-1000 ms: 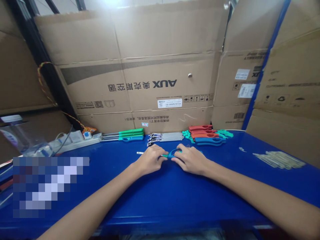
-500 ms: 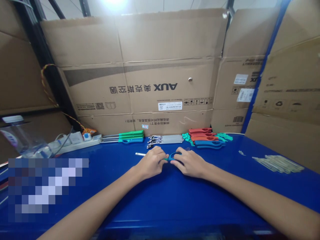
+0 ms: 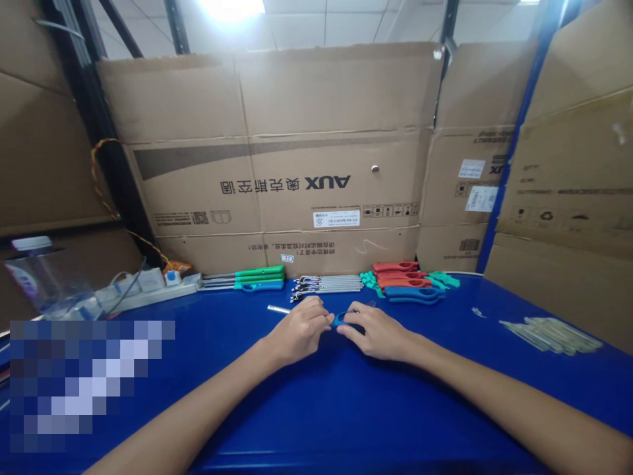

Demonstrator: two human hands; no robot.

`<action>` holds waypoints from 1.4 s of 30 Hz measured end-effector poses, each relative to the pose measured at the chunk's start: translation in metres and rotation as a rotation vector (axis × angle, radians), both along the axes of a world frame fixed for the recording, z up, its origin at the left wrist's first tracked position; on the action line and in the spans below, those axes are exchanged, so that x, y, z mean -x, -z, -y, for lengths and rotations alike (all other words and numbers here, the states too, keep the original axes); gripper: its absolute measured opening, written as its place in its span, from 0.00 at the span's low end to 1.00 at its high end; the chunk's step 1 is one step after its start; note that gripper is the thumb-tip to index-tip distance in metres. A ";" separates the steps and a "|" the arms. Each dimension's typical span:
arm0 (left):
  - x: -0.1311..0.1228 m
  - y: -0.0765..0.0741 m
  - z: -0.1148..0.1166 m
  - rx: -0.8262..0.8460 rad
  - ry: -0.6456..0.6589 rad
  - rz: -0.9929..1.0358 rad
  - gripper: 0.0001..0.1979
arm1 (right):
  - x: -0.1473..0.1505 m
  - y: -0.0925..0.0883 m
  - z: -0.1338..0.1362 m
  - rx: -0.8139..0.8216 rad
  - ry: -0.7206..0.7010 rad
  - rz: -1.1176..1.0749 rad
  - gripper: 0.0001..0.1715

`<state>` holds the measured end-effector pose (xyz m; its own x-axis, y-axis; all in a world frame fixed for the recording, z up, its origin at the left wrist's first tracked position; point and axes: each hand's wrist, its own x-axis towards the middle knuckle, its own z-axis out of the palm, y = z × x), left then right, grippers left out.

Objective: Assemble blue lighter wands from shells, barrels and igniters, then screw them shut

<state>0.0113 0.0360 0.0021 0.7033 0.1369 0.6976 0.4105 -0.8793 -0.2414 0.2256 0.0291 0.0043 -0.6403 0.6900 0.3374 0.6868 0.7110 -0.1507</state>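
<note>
Far to the left of the hands, a clear plastic bag [image 3: 47, 280] sits beside a white power strip [image 3: 148, 290], and just past its end, beyond the left hand, three long lighters with green and teal grips [image 3: 260, 278] lie side by side with their steel nozzles pointing left, looking whole. Directly beyond the hands lies a row of bare metal rods with wire ends [image 3: 329, 284], not fitted to any grip that the view shows. A steel shaft [image 3: 277, 309] pokes out to the left from under the left hand [image 3: 299, 332], whose fingers curl over its inner end. Between the hands, a small blue plastic lighter body [image 3: 340, 320] sits mostly hidden, pinched by the right hand's [image 3: 378, 332] fingertips, with the two hands close together and nearly touching around it. Beyond the right hand lie stacked red grips [image 3: 395, 273], blue grips [image 3: 414, 294] and loose teal pieces [image 3: 444, 279], apparently not yet joined to rods. Well off to the right, a bundle of pale thin rods [image 3: 551, 336] lies on the blue worktop [image 3: 346, 422].
</note>
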 end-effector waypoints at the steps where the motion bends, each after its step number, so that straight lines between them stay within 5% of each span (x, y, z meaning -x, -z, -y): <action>1: 0.000 0.000 0.000 -0.015 0.011 0.005 0.11 | 0.000 0.001 -0.001 0.004 -0.003 -0.010 0.20; 4: 0.000 0.001 -0.001 -0.014 -0.004 -0.025 0.11 | -0.001 0.003 -0.003 0.013 -0.006 -0.029 0.20; 11: -0.007 -0.002 0.004 0.333 -0.350 -0.154 0.12 | -0.006 0.008 -0.009 -0.185 0.025 0.085 0.20; 19: -0.009 -0.011 0.003 0.797 -0.321 0.035 0.12 | -0.005 0.011 -0.011 -0.468 -0.032 0.097 0.23; 30: -0.009 -0.006 -0.003 1.100 -0.342 0.211 0.06 | 0.000 0.018 -0.008 -0.572 -0.094 0.125 0.20; 36: -0.011 -0.005 -0.007 1.170 -0.345 0.232 0.06 | 0.002 0.018 -0.008 -0.642 -0.104 0.168 0.20; 42: -0.013 -0.002 0.002 0.968 -0.405 0.238 0.07 | 0.000 0.014 -0.009 -0.574 -0.092 0.175 0.20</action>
